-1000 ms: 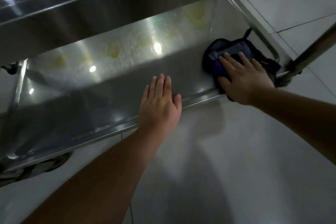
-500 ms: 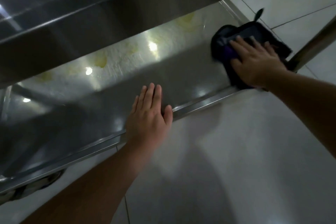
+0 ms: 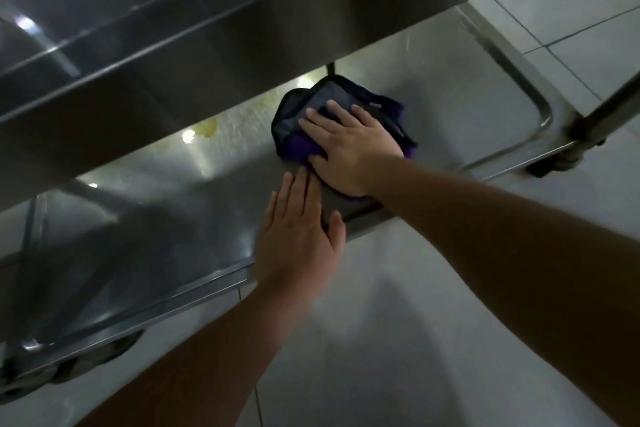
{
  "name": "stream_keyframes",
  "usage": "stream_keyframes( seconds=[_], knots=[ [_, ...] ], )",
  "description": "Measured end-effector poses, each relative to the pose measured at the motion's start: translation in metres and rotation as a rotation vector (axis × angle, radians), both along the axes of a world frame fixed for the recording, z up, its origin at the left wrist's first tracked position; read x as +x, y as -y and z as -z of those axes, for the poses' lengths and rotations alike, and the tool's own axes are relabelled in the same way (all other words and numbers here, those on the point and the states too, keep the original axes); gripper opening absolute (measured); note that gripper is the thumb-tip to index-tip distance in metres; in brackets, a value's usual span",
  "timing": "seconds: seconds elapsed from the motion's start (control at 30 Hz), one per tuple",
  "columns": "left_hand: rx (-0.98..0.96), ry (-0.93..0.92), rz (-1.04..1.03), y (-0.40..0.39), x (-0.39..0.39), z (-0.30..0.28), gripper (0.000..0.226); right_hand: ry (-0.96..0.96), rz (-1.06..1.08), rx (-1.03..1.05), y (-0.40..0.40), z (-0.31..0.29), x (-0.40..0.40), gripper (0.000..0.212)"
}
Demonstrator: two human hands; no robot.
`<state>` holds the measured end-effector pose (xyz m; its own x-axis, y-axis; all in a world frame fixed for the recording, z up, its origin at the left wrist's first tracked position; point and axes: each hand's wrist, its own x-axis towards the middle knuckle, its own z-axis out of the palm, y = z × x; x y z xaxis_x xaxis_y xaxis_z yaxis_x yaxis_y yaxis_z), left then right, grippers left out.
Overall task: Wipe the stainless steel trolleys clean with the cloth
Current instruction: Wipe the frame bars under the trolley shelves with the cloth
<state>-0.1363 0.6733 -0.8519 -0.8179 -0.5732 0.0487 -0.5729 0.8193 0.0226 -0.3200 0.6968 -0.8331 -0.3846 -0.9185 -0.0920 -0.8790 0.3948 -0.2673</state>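
We're prob. in a commercial kitchen or similar catering/utility space. Filling the upper left of the frame we see a stainless steel trolley (image 3: 145, 204) w/ stacked shelves, yellowish stains (image 3: 207, 126) on the lower one at centre, a caster wheel (image 3: 100, 355) at lower left, and pale large-format floor tiles (image 3: 585, 42) w/ grout lines at upper right.

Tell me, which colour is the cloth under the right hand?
Dark grey-black with purple parts, seen in the head view: the cloth lies under the right hand.
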Motion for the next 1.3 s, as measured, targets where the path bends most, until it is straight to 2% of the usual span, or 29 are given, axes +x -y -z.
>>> stream_keyframes(
  seconds=[0.07, 0.13, 0.33, 0.47, 0.63, 0.77, 0.93, 1.1, 1.23, 1.3],
  knots=[
    [0.007, -0.015, -0.001, 0.001, 0.001, 0.000, 0.074, -0.003, -0.071, 0.014, -0.003, 0.001, -0.013, 0.068],
    [0.005, -0.060, -0.001, 0.003, 0.001, 0.002, 0.072, -0.044, 0.000, 0.005, -0.012, 0.002, -0.040, 0.068],
    [-0.046, -0.112, -0.003, 0.003, 0.001, 0.007, 0.068, -0.051, 0.531, 0.013, -0.089, 0.005, -0.140, 0.078],
    [-0.053, -0.146, -0.002, 0.001, 0.002, 0.006, 0.067, -0.036, 0.715, 0.110, -0.122, 0.007, -0.124, 0.079],
    [-0.066, -0.200, 0.019, -0.002, 0.009, 0.008, 0.063, -0.032, 0.745, 0.168, -0.154, 0.010, -0.078, 0.084],
    [0.004, -0.154, -0.013, -0.005, 0.008, 0.000, 0.067, -0.101, 0.613, 0.023, -0.166, 0.011, -0.020, 0.085],
    [0.065, -0.011, 0.001, -0.004, 0.010, -0.009, 0.069, -0.154, 0.259, -0.072, -0.158, 0.022, 0.048, 0.086],
    [0.287, 0.081, 0.069, 0.017, 0.020, -0.032, 0.071, -0.223, -0.012, -0.128, -0.132, 0.022, 0.079, 0.070],
    [0.397, 0.087, -0.041, 0.029, 0.063, -0.053, 0.067, -0.326, -0.158, -0.114, -0.116, 0.015, 0.091, 0.071],
    [0.374, 0.118, -0.063, 0.032, 0.087, -0.063, 0.066, -0.378, -0.253, -0.126, -0.114, 0.001, 0.087, 0.067]
  ],
)
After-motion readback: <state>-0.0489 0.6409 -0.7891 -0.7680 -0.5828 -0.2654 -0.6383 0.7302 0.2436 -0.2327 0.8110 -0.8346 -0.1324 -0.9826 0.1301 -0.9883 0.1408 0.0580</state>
